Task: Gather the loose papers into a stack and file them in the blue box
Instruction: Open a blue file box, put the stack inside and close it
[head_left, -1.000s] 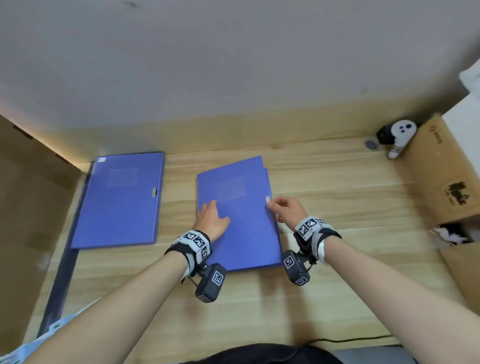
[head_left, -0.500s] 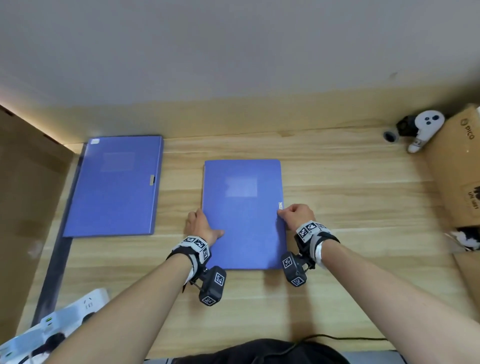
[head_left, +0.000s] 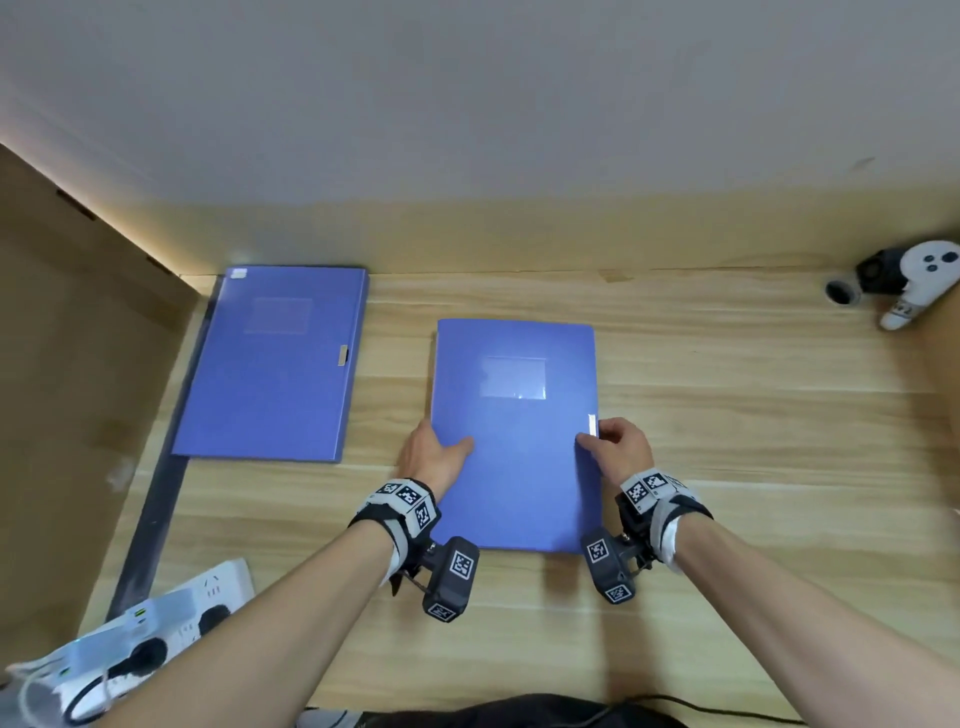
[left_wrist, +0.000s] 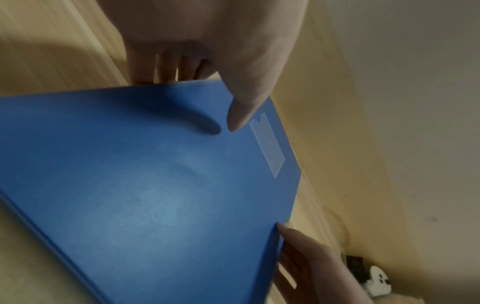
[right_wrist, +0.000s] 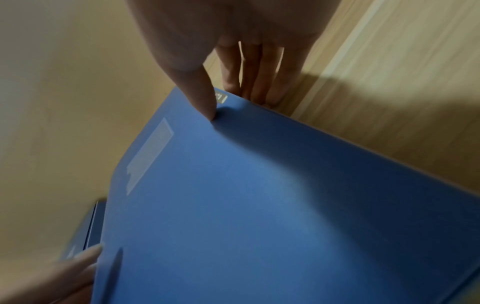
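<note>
1. Blue flat plastic file box (head_left: 514, 436) lies shut on the pale wooden desk (head_left: 727, 415), long axis running away from the person.
2. Left hand (head_left: 434, 457) grips its left edge, thumb on top.
3. Right hand (head_left: 618, 449) pinches the right edge beside the metal clasp (head_left: 592, 425), nearer for opening it.
4. No loose papers are visible.

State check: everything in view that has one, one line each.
Centre blue box: closed, flat on the desk.
Left blue box: closed, flat.
Left hand: grips the centre box's left edge.
Right hand: grips its right edge by the clasp.
Power strip: plugs inserted.
</note>
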